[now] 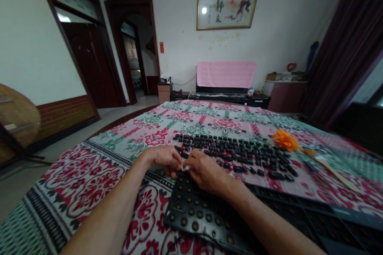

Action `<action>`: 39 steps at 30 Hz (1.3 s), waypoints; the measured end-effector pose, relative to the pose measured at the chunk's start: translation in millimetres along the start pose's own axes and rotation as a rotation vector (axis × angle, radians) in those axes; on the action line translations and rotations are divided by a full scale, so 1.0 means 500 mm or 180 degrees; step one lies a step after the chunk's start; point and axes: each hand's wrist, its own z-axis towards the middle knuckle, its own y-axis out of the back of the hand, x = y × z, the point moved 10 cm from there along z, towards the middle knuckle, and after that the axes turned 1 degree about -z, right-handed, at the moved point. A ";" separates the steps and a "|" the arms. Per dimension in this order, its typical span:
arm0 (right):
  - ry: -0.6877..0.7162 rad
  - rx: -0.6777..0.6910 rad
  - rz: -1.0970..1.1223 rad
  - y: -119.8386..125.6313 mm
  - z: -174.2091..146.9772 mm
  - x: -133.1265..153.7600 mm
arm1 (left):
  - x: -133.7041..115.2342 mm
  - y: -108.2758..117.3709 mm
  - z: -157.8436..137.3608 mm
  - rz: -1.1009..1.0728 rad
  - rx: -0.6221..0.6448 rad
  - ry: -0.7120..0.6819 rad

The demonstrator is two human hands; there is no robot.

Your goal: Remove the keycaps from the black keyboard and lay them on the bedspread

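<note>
My left hand [166,158] and my right hand [206,170] meet above the far left corner of a black keyboard base [191,211]. Between their pinched fingertips is a small white wad [184,167], soft like tissue or cloth; its exact kind is unclear. Rows of round, brownish key seats show on the bare base, partly covered by my right forearm. Beyond my hands, many loose black keycaps [236,149] lie in rough rows. To the right, partly behind my right arm, lies a black keyboard frame [302,211] with open sections.
The table has a patterned red, white and green cloth [101,183]. At right lie an orange flower-like thing [285,140], a slim pale-handled tool [338,174] and a small dark tool [311,166]. Farther back, a pink towel [226,73] covers a screen on a low cabinet.
</note>
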 end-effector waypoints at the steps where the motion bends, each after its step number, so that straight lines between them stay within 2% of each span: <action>1: -0.0009 0.0038 -0.0102 -0.008 0.001 0.006 | 0.002 0.000 0.000 -0.0013 0.0032 -0.0018; 6: -0.0133 0.0014 -0.0487 -0.020 0.004 0.022 | 0.005 -0.004 0.000 -0.0007 0.0155 -0.0059; 11: -0.0023 0.0081 -0.0426 -0.027 0.007 0.017 | 0.000 -0.003 -0.004 0.0093 0.0147 -0.0070; 21: -0.0149 -0.0023 -0.0580 -0.008 0.003 0.033 | 0.003 -0.004 -0.005 0.0255 0.0164 -0.0114; 29: -0.0168 -0.0145 -0.0178 -0.002 -0.001 -0.018 | -0.001 -0.004 -0.008 0.0324 0.0141 -0.0040; 33: 0.0040 -0.0098 -0.0194 -0.009 0.001 0.009 | -0.002 -0.004 -0.006 0.0283 0.0145 -0.0111; 39: 0.0006 0.0070 -0.0465 -0.010 0.009 0.030 | 0.001 -0.003 -0.005 0.0373 0.0098 -0.0065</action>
